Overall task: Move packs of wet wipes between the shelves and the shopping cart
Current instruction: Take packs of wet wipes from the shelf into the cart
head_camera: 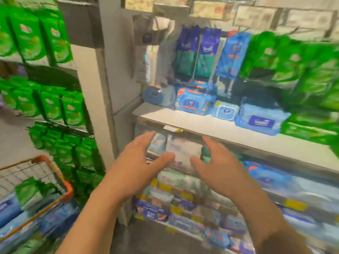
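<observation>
A white pack of wet wipes (pixel 184 151) stands on the second shelf, just under the lip of the white upper shelf (pixel 211 128). My left hand (pixel 139 165) and my right hand (pixel 222 165) reach out on either side of that pack, fingers spread and relaxed; neither visibly touches it. The view is blurred. At the lower left stands the shopping cart (pixel 67 187) with an orange rim, holding blue packs (pixel 11 211) and a green pack (pixel 31 193).
Blue packs (pixel 194 99) lie on the upper shelf, with green packs (pixel 308 77) to their right. More green packs (pixel 53 105) fill the shelves on the left. A grey pillar (pixel 106 85) separates the two units. Lower shelves hold mixed blue and white packs (pixel 183 204).
</observation>
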### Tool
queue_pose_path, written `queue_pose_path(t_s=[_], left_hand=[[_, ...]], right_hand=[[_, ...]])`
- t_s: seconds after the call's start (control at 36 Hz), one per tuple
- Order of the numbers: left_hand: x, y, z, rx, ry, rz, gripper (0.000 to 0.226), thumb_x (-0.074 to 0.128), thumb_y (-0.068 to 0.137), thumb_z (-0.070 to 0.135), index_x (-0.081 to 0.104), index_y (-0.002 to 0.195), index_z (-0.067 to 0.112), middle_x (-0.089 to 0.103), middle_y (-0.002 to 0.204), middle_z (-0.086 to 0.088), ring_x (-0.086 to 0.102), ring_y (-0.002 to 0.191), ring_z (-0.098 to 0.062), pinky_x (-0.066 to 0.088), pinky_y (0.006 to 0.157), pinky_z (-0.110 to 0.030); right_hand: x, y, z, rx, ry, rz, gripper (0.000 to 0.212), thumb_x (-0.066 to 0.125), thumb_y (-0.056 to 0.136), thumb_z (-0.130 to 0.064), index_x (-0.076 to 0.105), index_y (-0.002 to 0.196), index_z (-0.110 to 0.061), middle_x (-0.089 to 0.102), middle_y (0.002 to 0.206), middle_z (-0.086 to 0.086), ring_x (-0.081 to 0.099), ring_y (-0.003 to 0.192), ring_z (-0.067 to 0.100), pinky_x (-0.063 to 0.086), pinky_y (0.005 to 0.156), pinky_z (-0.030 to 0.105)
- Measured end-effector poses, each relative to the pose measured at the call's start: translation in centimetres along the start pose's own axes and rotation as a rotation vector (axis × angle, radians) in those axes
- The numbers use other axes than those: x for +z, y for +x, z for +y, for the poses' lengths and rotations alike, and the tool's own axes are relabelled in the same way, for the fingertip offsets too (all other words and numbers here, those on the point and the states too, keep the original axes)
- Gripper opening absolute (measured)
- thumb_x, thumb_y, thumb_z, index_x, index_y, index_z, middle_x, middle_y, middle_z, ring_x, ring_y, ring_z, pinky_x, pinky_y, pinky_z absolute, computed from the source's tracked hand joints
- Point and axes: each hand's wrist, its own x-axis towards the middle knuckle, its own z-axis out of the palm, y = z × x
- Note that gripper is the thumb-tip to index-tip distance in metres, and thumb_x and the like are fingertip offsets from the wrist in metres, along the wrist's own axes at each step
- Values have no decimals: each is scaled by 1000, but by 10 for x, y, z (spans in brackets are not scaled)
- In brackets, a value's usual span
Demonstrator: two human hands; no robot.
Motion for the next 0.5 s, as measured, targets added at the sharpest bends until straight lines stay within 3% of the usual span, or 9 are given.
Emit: queue_pose_path(t_s=[0.11,0.22,0.42,0.5], left_hand=[[56,10,61,52,-41,-60,110,38,56,94,26,154,44,28,159,19,37,142,-8,29,118,-34],[105,20,121,158,-5,-117,123,31,47,103,29,153,40,31,159,15,30,143,-3,23,117,-27],[173,33,205,347,-25,-216,102,43,62,93,32,151,42,34,154,20,31,128,10,24,107,-17],[200,42,230,400,-21,-261,102,39,63,92,33,151,42,34,155,20,30,136,7,23,112,-19]], right_hand=[[-40,-25,80,115,15,76,74,59,96,-49,30,158,-22,33,163,-3,32,147,17,23,121,28],[-77,-56,151,202,12,181,68,64,94,-44,41,152,-19,46,154,1,43,140,22,31,114,30],[-130,-96,237,359,43,216,76,60,96,-48,30,159,-19,32,164,-1,29,150,15,22,118,22],[-149,-110,263,427,78,228,77,57,97,-50,24,160,-21,26,166,-3,25,152,13,20,118,23]])
